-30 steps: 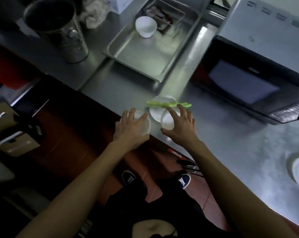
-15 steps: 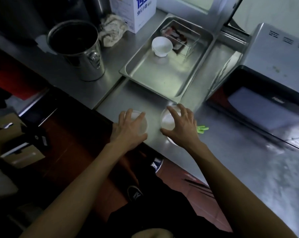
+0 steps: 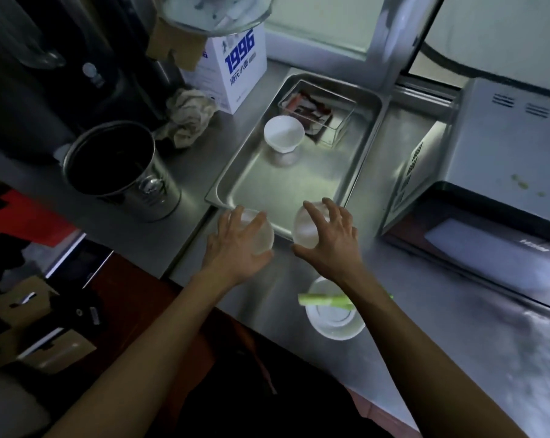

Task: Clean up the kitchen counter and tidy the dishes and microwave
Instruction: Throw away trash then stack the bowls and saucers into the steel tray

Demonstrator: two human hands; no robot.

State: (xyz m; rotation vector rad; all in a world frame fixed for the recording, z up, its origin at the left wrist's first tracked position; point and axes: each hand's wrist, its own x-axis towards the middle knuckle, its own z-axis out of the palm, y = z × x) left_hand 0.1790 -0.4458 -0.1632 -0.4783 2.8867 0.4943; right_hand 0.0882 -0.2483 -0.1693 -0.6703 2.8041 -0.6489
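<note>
Tabletop (image 3: 441,311), steel, one: its near edge runs diagonally just behind both wrists; bare steel lies open to the right of the right hand, up to the microwave front.

Microwave (image 3: 504,159), one: far right of the right hand, door facing the open stretch.

Tray (image 3: 359,172), steel, one: directly ahead of both hands, its near rim under the fingertips. The near half of its floor is bare; a clear rectangular container (image 3: 318,112) and an upturned white bowl (image 3: 283,134) occupy the far half.

Metal pot (image 3: 118,169), one: left of the left hand, well apart, near the tabletop's left edge.

White box (image 3: 235,64) printed 1996, one, and crumpled cloth (image 3: 188,118), one: beyond the pot, far left of the left hand.

White bowls, four in all: one in the tray; one (image 3: 333,317) under the right wrist, near the front edge, with a green stick (image 3: 324,300) across its rim; two in the hands.

Left hand (image 3: 235,248): grasping a small bowl (image 3: 257,232) from above, fingers spread over it, at the tray's near left corner.

Right hand (image 3: 330,245): grasping a second small bowl (image 3: 305,229) likewise, over the tray's near rim. The two hands are near each other, not touching.
</note>
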